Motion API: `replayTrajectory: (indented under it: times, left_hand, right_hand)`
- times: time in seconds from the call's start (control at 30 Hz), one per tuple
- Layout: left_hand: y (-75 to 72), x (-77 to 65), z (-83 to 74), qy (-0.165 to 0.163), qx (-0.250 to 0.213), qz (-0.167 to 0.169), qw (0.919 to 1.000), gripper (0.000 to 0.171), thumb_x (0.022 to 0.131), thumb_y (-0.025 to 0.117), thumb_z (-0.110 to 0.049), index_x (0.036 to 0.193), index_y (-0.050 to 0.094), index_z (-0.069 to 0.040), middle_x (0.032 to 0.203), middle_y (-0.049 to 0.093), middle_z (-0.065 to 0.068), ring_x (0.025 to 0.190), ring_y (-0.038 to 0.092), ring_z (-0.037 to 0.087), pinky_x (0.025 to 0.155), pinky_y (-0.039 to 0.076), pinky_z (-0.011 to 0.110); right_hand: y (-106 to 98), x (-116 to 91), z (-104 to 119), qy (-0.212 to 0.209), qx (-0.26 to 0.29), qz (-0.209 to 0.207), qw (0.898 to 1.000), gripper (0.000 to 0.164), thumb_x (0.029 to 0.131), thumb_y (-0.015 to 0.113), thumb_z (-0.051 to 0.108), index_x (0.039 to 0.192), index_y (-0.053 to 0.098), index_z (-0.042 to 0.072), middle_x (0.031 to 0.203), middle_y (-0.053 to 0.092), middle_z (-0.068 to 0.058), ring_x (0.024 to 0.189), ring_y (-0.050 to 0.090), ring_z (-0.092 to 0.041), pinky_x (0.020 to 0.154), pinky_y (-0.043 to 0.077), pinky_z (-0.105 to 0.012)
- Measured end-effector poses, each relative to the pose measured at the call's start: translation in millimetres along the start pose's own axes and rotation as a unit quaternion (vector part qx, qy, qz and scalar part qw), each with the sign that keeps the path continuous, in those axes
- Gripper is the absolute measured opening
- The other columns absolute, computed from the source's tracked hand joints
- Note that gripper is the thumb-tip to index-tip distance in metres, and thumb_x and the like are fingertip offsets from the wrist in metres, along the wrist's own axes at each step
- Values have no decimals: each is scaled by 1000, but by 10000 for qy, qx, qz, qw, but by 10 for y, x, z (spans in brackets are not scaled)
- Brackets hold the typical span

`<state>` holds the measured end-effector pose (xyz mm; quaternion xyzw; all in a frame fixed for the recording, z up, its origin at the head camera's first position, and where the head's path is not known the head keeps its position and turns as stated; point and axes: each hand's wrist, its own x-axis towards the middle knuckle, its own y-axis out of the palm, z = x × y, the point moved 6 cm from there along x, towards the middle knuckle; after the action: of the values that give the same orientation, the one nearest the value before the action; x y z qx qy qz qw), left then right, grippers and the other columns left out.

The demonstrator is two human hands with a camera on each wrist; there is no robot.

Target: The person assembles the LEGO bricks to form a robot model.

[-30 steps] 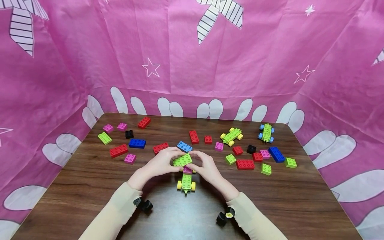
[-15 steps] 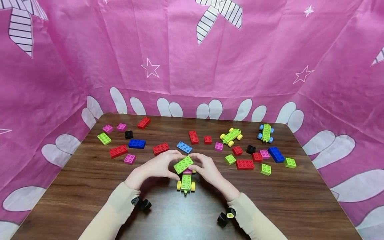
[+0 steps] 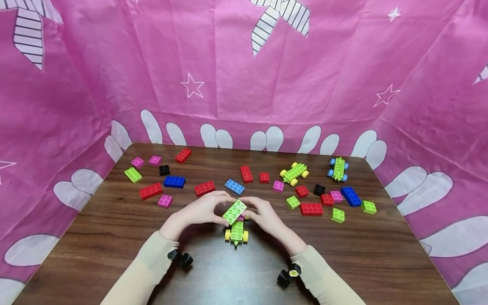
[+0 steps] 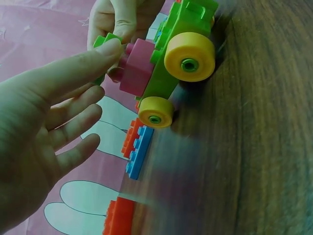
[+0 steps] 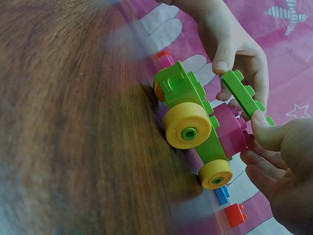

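In the head view, my left hand and my right hand pinch opposite ends of a lime-green eight-stud toy brick, which is turned diagonally. Below it a green wheeled base with yellow wheels stands on the table. A magenta brick is fixed on that base, studs up, partly hidden from above by the held brick. The right wrist view shows a gap between the green brick and the magenta studs. In the left wrist view, my left thumb presses the brick while the other fingers spread beneath.
Beyond the hands lie a light blue brick and a red brick. More loose bricks are scattered left and right. Two other wheeled bases, one with yellow wheels and one with blue wheels, stand at the back right of the wooden table.
The green brick has turned more diagonal, its left end swinging toward the person, and shifted slightly right and nearer. The hands moved a little with it; the wheeled base stayed in place.
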<state>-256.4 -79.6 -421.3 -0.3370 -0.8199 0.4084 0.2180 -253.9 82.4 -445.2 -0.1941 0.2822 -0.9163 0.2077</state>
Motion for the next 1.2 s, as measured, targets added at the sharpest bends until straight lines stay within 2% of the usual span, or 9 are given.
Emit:
replayTrajectory:
  times: [0.37, 0.57, 0.8, 0.93, 1.2]
  left_hand:
    - [33, 23, 29, -69, -92, -185, 9998, 63, 76, 81, -36, 130, 60, -12, 118, 61, 2, 103, 56, 15, 89, 49, 36]
    - [67, 20, 46, -102, -115, -238, 9996, 73, 76, 81, -40, 136, 54, -10, 127, 57, 3, 114, 54, 17, 96, 47, 41]
    - [89, 15, 36, -121, -172, -206, 9996, 70, 75, 82, -39, 133, 55, -10, 129, 56, 4, 120, 52, 19, 100, 45, 45]
    - [81, 14, 32, -132, -176, -357, 9991, 68, 72, 84, -38, 129, 57, -12, 126, 58, 3, 118, 52, 18, 100, 45, 45]
    - [54, 20, 50, -326, -195, -758, 9964, 67, 69, 86, -40, 125, 60, -14, 121, 60, -1, 113, 55, 15, 98, 47, 42]
  right_hand:
    - [-50, -27, -8, 157, 126, -252, 9995, 29, 85, 71, 8, 113, 66, 2, 108, 70, -11, 105, 64, -24, 91, 53, -39]
    - [-39, -18, -8, 120, 127, -149, 9997, 29, 86, 70, 9, 114, 65, 2, 109, 69, -11, 105, 64, -24, 91, 53, -40]
    - [-40, -18, -9, 122, 64, -107, 9998, 30, 86, 71, 11, 114, 65, 2, 109, 69, -11, 107, 64, -26, 92, 52, -41]
    - [-60, -32, 6, 80, 15, -159, 9998, 34, 84, 73, 12, 116, 64, 2, 111, 68, -11, 108, 64, -27, 92, 52, -40]
    - [-90, -56, 47, -38, -234, -211, 9995, 55, 75, 83, 24, 121, 60, 4, 118, 66, -9, 108, 63, -25, 91, 53, -38]
